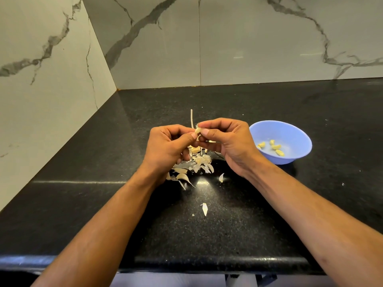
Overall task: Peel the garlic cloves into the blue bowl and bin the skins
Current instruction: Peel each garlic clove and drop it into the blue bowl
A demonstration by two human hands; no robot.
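Bowl [290,131] right of skins [196,162]

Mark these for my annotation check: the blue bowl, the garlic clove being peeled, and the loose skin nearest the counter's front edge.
blue bowl [298,134]: head view, inner wall.
garlic clove [198,130]: head view, exposed middle.
loose skin [204,209]: head view, its centre.

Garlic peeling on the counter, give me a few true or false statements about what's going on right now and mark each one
1. Both hands, left hand and right hand, pinch one garlic clove together. True.
2. The blue bowl is empty. False: it holds several peeled cloves.
3. The bowl sits by the person's left hand. False: it sits to the right of the right hand.
4. Loose skins lie on the black counter under the hands. True.
5. One skin lies apart, nearer the counter's front edge. True.
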